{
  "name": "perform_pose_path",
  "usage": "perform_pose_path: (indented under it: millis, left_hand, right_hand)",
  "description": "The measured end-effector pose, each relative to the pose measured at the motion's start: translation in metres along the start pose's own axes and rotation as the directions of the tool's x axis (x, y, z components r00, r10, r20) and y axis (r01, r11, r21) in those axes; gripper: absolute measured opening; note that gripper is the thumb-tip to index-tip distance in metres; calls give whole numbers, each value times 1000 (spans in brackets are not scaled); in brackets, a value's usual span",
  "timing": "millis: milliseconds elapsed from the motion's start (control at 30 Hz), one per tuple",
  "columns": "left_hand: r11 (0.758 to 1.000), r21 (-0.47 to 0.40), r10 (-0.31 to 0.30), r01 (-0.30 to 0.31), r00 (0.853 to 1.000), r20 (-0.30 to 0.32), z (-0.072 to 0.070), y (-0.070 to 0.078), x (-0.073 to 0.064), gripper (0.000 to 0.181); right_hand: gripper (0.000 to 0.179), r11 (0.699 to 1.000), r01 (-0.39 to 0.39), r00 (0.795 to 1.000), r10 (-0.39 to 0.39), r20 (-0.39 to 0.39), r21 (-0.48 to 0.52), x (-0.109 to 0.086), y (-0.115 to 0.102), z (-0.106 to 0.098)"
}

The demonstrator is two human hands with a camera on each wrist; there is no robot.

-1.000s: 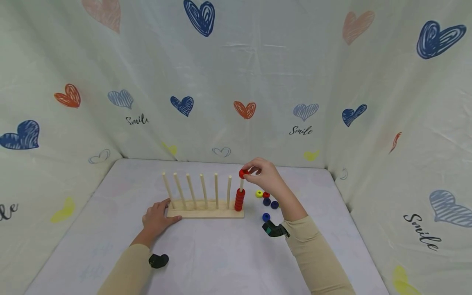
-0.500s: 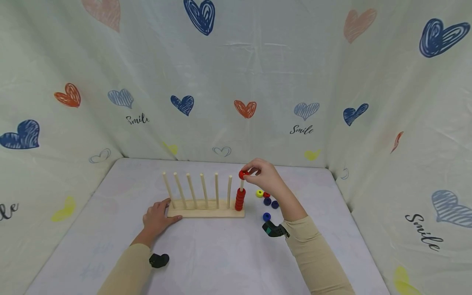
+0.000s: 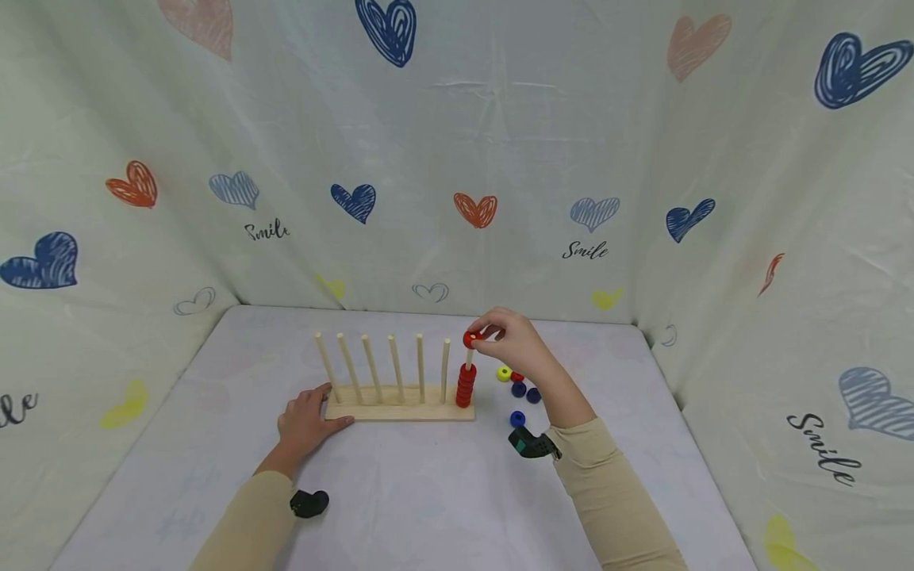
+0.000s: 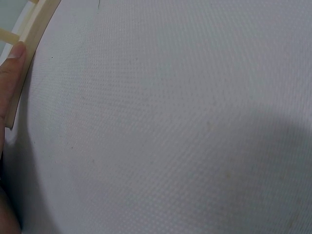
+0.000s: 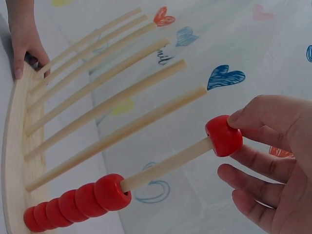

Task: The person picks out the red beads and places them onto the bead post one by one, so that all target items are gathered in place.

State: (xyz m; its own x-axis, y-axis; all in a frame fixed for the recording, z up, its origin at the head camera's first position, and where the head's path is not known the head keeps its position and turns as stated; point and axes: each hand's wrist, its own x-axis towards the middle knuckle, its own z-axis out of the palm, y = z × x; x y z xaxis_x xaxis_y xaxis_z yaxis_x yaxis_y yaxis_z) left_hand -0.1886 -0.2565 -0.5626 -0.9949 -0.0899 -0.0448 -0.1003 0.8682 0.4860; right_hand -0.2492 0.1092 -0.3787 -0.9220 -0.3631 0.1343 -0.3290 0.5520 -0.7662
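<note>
A wooden peg stand [image 3: 400,413] has a row of upright pegs on a long flat base. My left hand [image 3: 303,424] grips its left end, thumb on the front side and fingers behind; in the left wrist view the thumb [image 4: 13,66] lies against the base. A stack of several red beads [image 3: 466,386] fills the lower part of the rightmost peg [image 5: 168,162]. At that peg's tip my right hand [image 3: 510,341] pinches one more red bead [image 5: 224,136] between thumb and fingers. The bead sits on the peg's end, with bare wood between it and the stack.
Right of the stand lie loose beads: a yellow bead [image 3: 503,373], a red bead [image 3: 517,377] and several blue beads [image 3: 517,419], partly beside the right forearm. Behind the white table [image 3: 414,507] hangs a curtain [image 3: 528,159] printed with hearts. The other pegs carry no beads.
The pinched red bead sits very slightly lower, at the tip of the rightmost peg. The left hand keeps its grip on the stand, and the loose beads stay where they were.
</note>
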Motion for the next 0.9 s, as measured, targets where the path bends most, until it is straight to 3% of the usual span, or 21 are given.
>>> perform_pose_path:
  millis: [333, 600, 900]
  left_hand:
    - [1000, 3, -5, 5, 1000, 6, -2, 2, -2, 90]
    - [1000, -9, 23, -24, 999, -46, -2, 2, -4, 97]
    - [1000, 4, -7, 7, 1000, 10, -3, 4, -2, 90]
  right_hand:
    - [15, 1000, 2, 999, -2, 37, -10, 1, 1, -1]
    - [14, 999, -25, 999, 26, 26, -45, 1, 2, -1]
    - [15, 1000, -25, 999, 25, 30, -11, -1, 10, -3]
